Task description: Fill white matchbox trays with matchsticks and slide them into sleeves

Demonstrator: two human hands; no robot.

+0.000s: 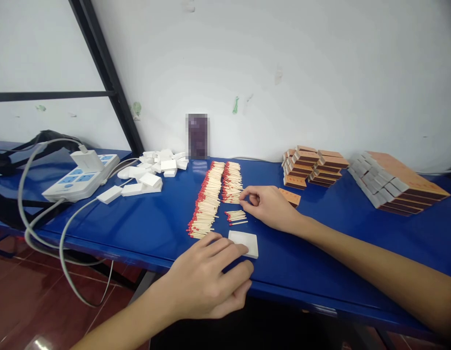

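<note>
My left hand (pixel 205 279) rests at the blue table's (pixel 145 223) near edge, fingers touching a white matchbox tray (pixel 244 242). My right hand (pixel 269 206) pinches at the near end of the right row of red-tipped matches (pixel 231 182). A small bunch of matches (pixel 236 217) lies just left of that hand. A longer row of matches (pixel 207 201) runs beside it. An orange matchbox sleeve (pixel 290 196) lies behind my right hand.
White inner trays (pixel 155 170) are heaped at the back left near a power strip (pixel 81 177) with grey cables. Stacked orange sleeves (pixel 315 166) and a bigger stack (pixel 396 184) stand at the right. A blurred dark object (pixel 198 136) leans on the wall.
</note>
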